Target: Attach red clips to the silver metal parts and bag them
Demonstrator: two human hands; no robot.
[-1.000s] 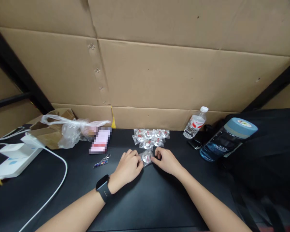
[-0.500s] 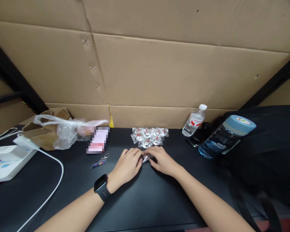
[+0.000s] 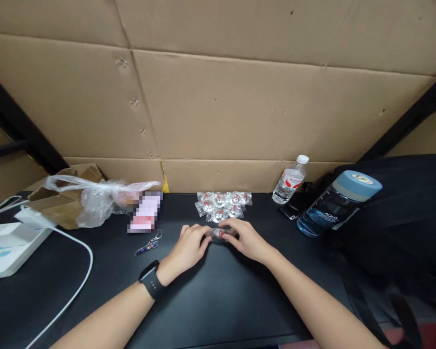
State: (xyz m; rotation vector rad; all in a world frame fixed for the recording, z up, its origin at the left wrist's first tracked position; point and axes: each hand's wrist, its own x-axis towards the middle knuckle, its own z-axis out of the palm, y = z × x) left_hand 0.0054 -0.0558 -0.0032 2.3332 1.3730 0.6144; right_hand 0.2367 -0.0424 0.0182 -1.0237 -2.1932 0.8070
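Between my two hands, just above or on the black tabletop, is a small clear plastic packet (image 3: 218, 236) with a silver round piece and a red mark. My left hand (image 3: 189, 245), with a dark watch on the wrist, pinches its left end between thumb and fingers. At the right end, my right hand (image 3: 250, 241) grips it the same way. Just beyond my fingertips lies a group of similar clear packets (image 3: 220, 213), several of them in rows, each with a silver disc and red print.
On the left are a pixelated phone (image 3: 145, 213), a keychain (image 3: 147, 248), a tied plastic bag (image 3: 98, 203), a cardboard box (image 3: 58, 206) and a white power strip (image 3: 18, 252) with cable. A small water bottle (image 3: 289, 182), blue-lidded bottle (image 3: 327, 208) and black bag (image 3: 403, 218) stand right.
My hands have spread slightly apart, and the packet between them now shows its silver disc and red mark more fully. The view has shifted a little.
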